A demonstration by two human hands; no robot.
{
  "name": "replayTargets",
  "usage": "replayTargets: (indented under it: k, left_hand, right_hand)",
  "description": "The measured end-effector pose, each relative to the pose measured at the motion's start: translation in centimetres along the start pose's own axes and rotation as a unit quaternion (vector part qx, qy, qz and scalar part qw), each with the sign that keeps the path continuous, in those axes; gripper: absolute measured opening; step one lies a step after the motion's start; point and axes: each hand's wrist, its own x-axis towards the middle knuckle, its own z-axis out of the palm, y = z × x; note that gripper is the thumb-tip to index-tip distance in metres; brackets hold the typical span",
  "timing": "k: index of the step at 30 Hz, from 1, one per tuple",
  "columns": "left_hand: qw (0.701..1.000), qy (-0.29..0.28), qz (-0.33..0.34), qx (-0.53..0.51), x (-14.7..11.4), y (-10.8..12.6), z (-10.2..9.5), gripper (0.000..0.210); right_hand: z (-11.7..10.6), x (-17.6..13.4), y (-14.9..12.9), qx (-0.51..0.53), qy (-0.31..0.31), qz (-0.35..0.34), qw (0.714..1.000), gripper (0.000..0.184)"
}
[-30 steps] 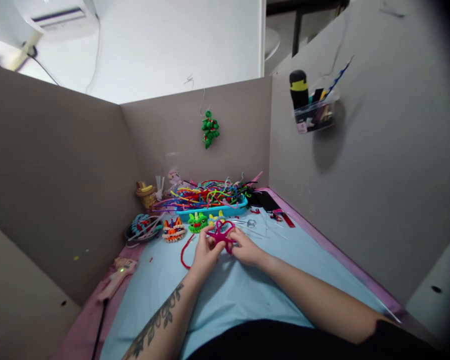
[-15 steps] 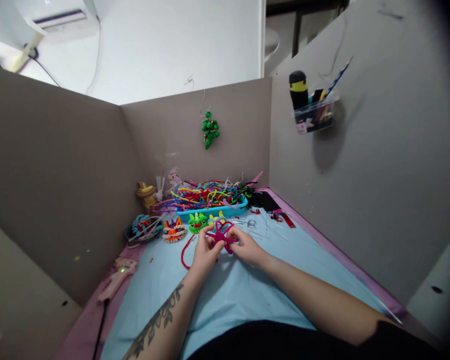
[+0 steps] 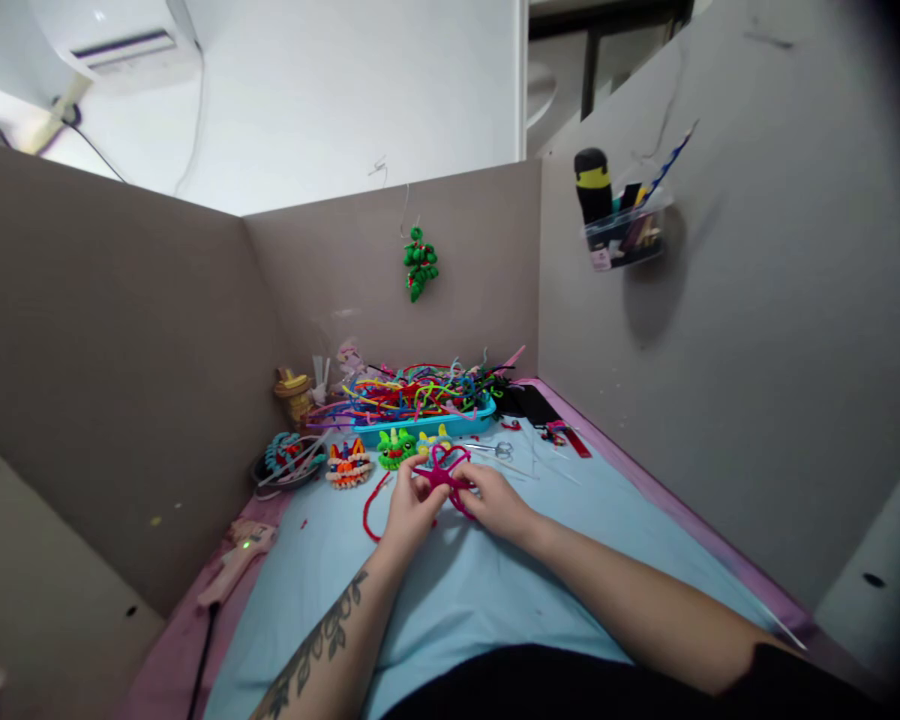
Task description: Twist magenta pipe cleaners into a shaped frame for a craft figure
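Observation:
A magenta pipe-cleaner flower [image 3: 439,474] with open looped petals is held up between both hands, just above the blue cloth. My left hand [image 3: 412,500] pinches its left side between thumb and fingers. On the other side, my right hand [image 3: 491,500] grips a lower right loop, its fingertips partly covering the petals. A red pipe cleaner [image 3: 367,510] curves over the cloth beside my left hand. Just beyond the hands stand an orange-and-white fuzzy figure [image 3: 348,464], a green one [image 3: 397,449] and a yellow-and-blue one [image 3: 435,440].
A blue tray [image 3: 465,424] heaped with colourful pipe cleaners stands at the back. Scissors [image 3: 501,450] lie to its front right. A glue gun [image 3: 236,565] rests at left near a dark bowl [image 3: 266,482]. Grey partitions [image 3: 480,280] enclose the table.
My right hand has shifted slightly inward, its fingers now closer over the flower's right loops. My left hand keeps its pinch. The whole view has tipped slightly.

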Motion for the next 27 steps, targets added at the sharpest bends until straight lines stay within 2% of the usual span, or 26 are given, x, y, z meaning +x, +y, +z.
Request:
replayTargets:
  k: [6,13,16,23,27]
  left_hand:
    - [1.0,0.01,-0.015,-0.006,-0.1,0.2,0.0,0.047]
    - [0.999,-0.005,-0.041,-0.017,-0.1,0.3,0.0,0.05]
    - [1.0,-0.018,-0.02,0.009,-0.1,-0.1,0.0,0.047]
    - [0.979,-0.012,0.105,0.175,-0.5,-0.4,-0.3,0.037]
    - [0.972,-0.018,0.113,0.207,-0.6,-0.5,-0.5,0.038]
  right_hand:
    - [-0.7,-0.2,-0.1,-0.111,0.046,-0.101,0.988,0.018]
    - [-1.2,-0.3,-0.6,-0.169,0.044,-0.159,0.972,0.017]
    - [-1.2,-0.3,-0.8,-0.166,0.045,-0.147,0.974,0.016]
    - [-0.7,-0.4,-0.6,-0.132,0.04,-0.089,0.986,0.012]
    - [-0.6,-0.4,-0.3,-0.107,0.038,-0.062,0.992,0.013]
